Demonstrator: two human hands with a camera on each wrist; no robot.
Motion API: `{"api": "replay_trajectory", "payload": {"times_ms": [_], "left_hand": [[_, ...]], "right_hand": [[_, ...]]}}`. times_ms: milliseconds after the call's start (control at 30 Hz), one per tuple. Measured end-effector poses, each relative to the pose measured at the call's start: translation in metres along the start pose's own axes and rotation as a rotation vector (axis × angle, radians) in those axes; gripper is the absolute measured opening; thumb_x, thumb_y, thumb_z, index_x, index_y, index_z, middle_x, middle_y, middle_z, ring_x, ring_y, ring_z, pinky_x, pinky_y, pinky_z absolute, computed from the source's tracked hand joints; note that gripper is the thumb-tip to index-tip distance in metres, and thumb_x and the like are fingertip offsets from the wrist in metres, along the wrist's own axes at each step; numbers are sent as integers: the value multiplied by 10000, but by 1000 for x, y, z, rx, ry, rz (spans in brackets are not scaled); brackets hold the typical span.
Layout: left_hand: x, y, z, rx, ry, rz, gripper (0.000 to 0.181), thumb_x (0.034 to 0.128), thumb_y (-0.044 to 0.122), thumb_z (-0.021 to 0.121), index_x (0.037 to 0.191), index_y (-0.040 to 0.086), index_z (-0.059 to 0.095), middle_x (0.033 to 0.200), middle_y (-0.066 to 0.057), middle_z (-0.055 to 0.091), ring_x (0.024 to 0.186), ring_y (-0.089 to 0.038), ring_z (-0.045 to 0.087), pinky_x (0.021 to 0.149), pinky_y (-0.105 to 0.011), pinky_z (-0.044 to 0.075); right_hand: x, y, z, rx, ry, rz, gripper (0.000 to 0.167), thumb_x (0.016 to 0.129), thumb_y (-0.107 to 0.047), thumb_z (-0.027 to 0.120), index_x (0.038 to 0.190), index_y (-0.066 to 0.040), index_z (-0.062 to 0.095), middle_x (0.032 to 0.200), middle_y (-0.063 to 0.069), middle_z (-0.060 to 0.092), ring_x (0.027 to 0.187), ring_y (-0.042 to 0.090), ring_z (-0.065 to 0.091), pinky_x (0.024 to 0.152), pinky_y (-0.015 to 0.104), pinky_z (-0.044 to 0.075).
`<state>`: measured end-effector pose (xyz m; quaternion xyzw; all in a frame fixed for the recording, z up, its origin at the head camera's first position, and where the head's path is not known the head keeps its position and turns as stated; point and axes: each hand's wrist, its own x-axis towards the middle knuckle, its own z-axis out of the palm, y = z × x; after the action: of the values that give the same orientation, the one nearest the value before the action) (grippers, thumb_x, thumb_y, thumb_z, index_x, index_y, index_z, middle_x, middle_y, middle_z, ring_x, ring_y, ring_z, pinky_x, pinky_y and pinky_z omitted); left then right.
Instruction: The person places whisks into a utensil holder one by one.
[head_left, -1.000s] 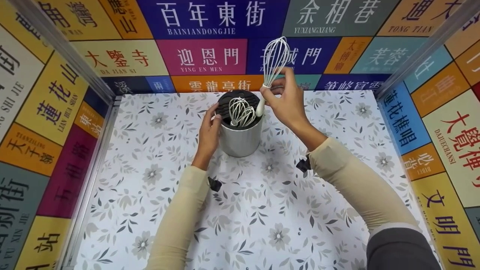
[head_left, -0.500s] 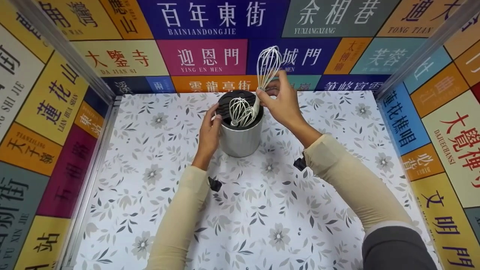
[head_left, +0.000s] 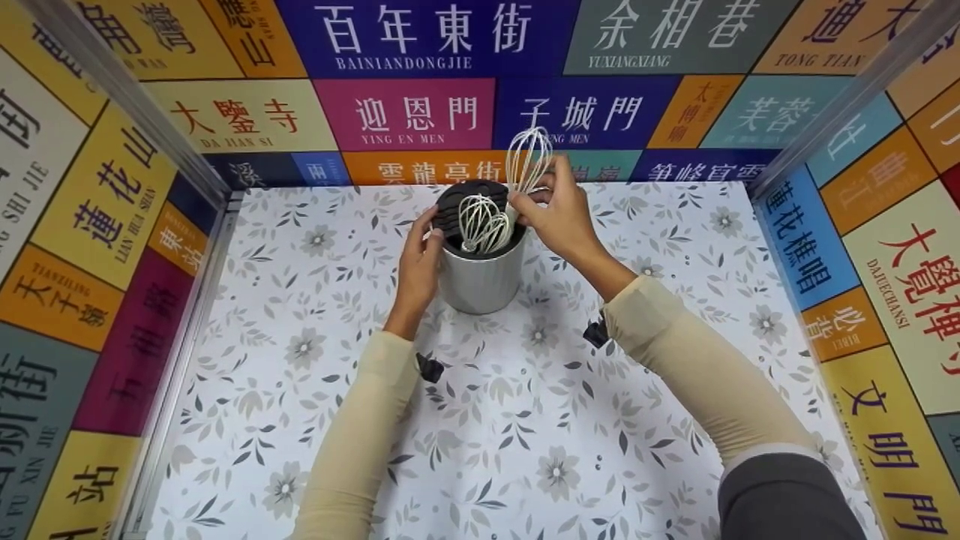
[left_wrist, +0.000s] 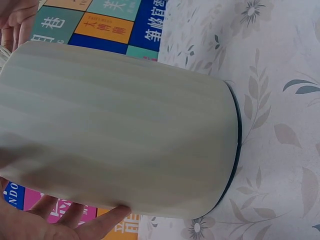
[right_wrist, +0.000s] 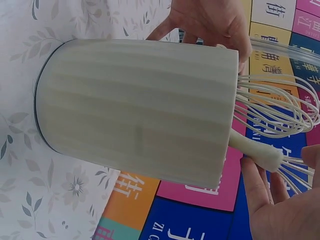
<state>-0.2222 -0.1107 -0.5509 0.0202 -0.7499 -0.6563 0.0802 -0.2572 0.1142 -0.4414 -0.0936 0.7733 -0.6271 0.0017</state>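
Note:
A silvery cylindrical utensil holder [head_left: 482,281] with a black insert [head_left: 456,201] stands upright on the table. Two small whisks [head_left: 474,219] show their wire loops above its opening. My left hand [head_left: 418,266] holds the holder's left side near the rim, thumb on the near side. With thumb and fingers my right hand [head_left: 556,210] pinches a larger whisk [head_left: 529,154], loops up, over the holder's right edge. In the right wrist view this whisk's pale handle [right_wrist: 256,150] reaches behind the rim; its lower end is hidden there.
A white tablecloth [head_left: 540,420] with grey flowers and leaves covers the table. Panels with coloured blocks of lettering [head_left: 420,112] close off the back and both sides. The back panel stands close behind the holder.
My right hand has lowered the larger whisk and brought it slightly left, so its handle has gone down behind the holder's rim. My left hand has stayed on the holder.

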Motion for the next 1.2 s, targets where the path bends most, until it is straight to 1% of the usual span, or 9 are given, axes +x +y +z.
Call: {"api": "replay_trajectory", "payload": {"times_ms": [133, 267, 367, 533, 733, 900, 1000, 1133, 1200], "left_hand": [[0, 0, 0, -5, 1, -2, 427, 1082, 344, 468, 1507, 316, 496, 1563, 2, 473, 1236, -231, 610, 989, -392, 484], [0, 1, 0, -7, 1, 0, 432, 1085, 322, 473, 1516, 292, 492, 1559, -11, 478, 1242, -239, 608, 1013, -396, 474], [1, 1, 0, -22, -3, 2, 442, 1086, 289, 476, 1527, 252, 485, 1561, -44, 477, 1272, -272, 590, 1059, -420, 452], [1, 2, 0, -33, -1, -2, 449, 1086, 261, 477, 1534, 226, 480, 1578, -57, 462, 1288, -295, 580, 1070, -434, 446], [1, 0, 1, -23, 12, 10, 429, 1079, 271, 482, 1506, 263, 508, 1551, -26, 489, 1177, -229, 619, 978, -358, 472], [1, -1, 1, -25, 17, 16, 426, 1076, 281, 484, 1500, 271, 515, 1537, -31, 501, 1117, -215, 619, 931, -346, 473], [1, 0, 1, -27, 18, 7, 423, 1078, 276, 485, 1500, 274, 516, 1531, -23, 507, 1112, -214, 617, 922, -343, 474], [0, 3, 0, -29, 15, -5, 428, 1083, 252, 480, 1510, 237, 509, 1552, -44, 492, 1228, -254, 602, 1023, -384, 465], [-1, 6, 0, -18, 6, -9, 438, 1090, 239, 465, 1525, 201, 489, 1574, -74, 465, 1299, -286, 570, 1076, -419, 448]], "right_hand": [[-1, 0, 0, -1, -16, 3, 605, 909, -264, 749, 1372, -84, 404, 1215, 109, 696, 973, 217, 728, 740, 363, 625], [-2, -1, -1, -22, -30, -4, 626, 921, -332, 730, 1403, -110, 398, 1242, 93, 691, 982, 206, 727, 747, 368, 626], [-3, -1, -1, -25, -28, -9, 601, 926, -367, 722, 1394, -149, 415, 1226, 92, 687, 982, 220, 731, 740, 380, 627], [-4, -4, -1, -17, -15, -24, 559, 941, -410, 698, 1361, -147, 439, 1184, 117, 670, 992, 296, 728, 737, 406, 628], [-5, -5, -1, -28, 1, -37, 482, 971, -419, 646, 1344, -165, 476, 1142, 96, 655, 950, 290, 721, 733, 426, 628], [-6, -4, 0, -32, 7, -47, 404, 999, -410, 609, 1332, -200, 521, 1080, 92, 654, 921, 273, 714, 718, 431, 628], [-7, -1, 0, -37, 2, -47, 380, 1015, -402, 584, 1343, -216, 544, 1046, 77, 616, 948, 255, 693, 715, 424, 629], [-9, 3, 0, -55, -9, -57, 354, 1023, -393, 552, 1345, -249, 582, 1020, 67, 557, 976, 251, 645, 711, 413, 629], [-9, 6, 1, -62, -13, -64, 349, 1023, -400, 541, 1340, -265, 596, 1040, 77, 564, 1000, 245, 632, 712, 398, 629]]}}
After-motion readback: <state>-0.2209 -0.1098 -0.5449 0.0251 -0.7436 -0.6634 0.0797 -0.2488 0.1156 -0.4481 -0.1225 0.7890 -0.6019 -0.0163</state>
